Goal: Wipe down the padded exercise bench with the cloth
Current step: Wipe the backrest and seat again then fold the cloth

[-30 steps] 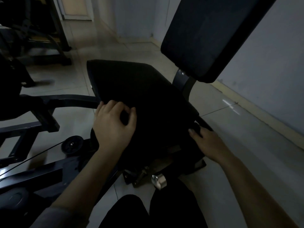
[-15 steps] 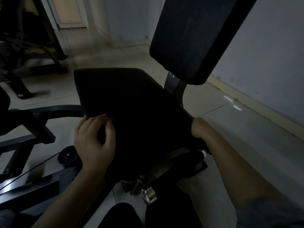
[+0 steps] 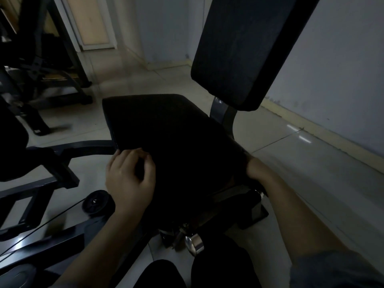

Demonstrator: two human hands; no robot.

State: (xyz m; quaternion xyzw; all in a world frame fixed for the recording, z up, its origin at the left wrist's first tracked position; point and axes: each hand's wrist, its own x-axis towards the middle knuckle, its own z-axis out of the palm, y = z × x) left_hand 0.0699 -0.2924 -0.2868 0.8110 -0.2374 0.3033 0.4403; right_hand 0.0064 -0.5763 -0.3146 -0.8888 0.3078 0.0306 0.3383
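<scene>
The seat pad (image 3: 176, 142) ran lengthwise away from the person, its backrest (image 3: 245, 48) upright. The left hand (image 3: 129, 179) pinched dark cloth at its edge; the right hand's (image 3: 257, 169) grip couldn't be made out. Pale floor tiles (image 3: 291, 163) met a grey wall (image 3: 342, 80).

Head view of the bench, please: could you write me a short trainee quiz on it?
1. True or false: the backrest pad lies flat on the floor.
2. The left hand rests at which place? A: seat pad near-left edge; B: backrest pad; C: floor.
3. Are the fingers of the right hand visible?
Key: 1 false; 2 A; 3 no, hidden at the seat pad's right edge.
</scene>
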